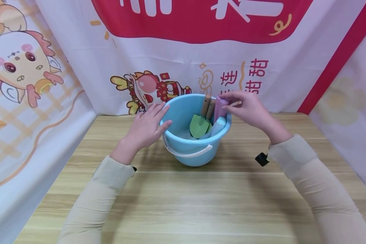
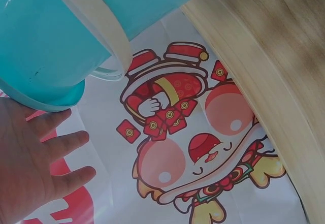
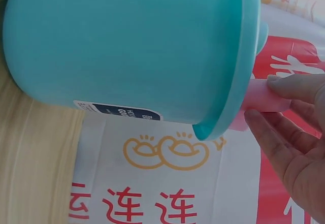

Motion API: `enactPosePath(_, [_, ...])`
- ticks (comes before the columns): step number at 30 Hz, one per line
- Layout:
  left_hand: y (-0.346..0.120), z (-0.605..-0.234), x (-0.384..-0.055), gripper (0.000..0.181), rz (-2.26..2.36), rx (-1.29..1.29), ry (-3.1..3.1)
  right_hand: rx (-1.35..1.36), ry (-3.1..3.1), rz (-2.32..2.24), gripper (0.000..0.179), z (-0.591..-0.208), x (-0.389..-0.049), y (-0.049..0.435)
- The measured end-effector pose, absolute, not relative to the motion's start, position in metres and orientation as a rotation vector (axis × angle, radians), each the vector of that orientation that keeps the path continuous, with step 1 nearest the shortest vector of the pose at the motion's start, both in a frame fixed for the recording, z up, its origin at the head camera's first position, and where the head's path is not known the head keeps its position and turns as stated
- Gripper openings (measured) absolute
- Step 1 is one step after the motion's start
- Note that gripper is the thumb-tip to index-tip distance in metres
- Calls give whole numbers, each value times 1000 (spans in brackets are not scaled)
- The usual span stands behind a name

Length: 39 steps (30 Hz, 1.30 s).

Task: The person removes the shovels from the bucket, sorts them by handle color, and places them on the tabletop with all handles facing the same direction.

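Note:
A light blue bucket point(image 1: 189, 154) stands upright on the table, its white handle point(image 1: 195, 154) hanging down the front. My left hand point(image 1: 147, 125) lies at the bucket's left rim with fingers spread and straight. At the right rim my right hand point(image 1: 247, 106) pinches the end of a pink handle point(image 3: 264, 97) between thumb and fingers; its lower part is hidden inside the bucket. Beside it in the bucket lean a small trowel with a green blade point(image 1: 199, 126) and wooden handle point(image 1: 205, 105), a second wooden handle point(image 1: 210, 109), and a pale blue handle point(image 1: 218, 125).
The wooden table point(image 1: 183, 203) stretches in front of the bucket and to both sides. Printed cloth point(image 1: 177, 54) with red lettering and cartoon figures hangs right behind the bucket. More cloth covers the left and right sides.

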<state>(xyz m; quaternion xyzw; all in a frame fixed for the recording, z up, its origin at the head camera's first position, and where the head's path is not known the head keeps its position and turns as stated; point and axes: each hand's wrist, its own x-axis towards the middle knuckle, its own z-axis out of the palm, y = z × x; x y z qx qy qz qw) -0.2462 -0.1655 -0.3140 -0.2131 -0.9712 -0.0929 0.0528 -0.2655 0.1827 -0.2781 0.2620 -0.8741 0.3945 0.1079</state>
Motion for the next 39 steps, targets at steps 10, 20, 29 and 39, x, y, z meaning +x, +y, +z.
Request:
enactPosePath(10, [-165,-315,-246,73,-292,-644,-2952,753,-2543,1172,37,-275,-264,184])
enactPosePath(20, [-165,-316,-247,74,-296,-649,-2948,761,-2519,1189,38,-272,-262,183])
enactPosePath(29, [-166,-316,-247,72,-295,-648,-2944,764,-2476,1130,41,-267,-260,180])
enactPosePath(39, [-168,-317,-248,73,-293,-650,-2938,747,-2440,1092,39,-262,-260,176])
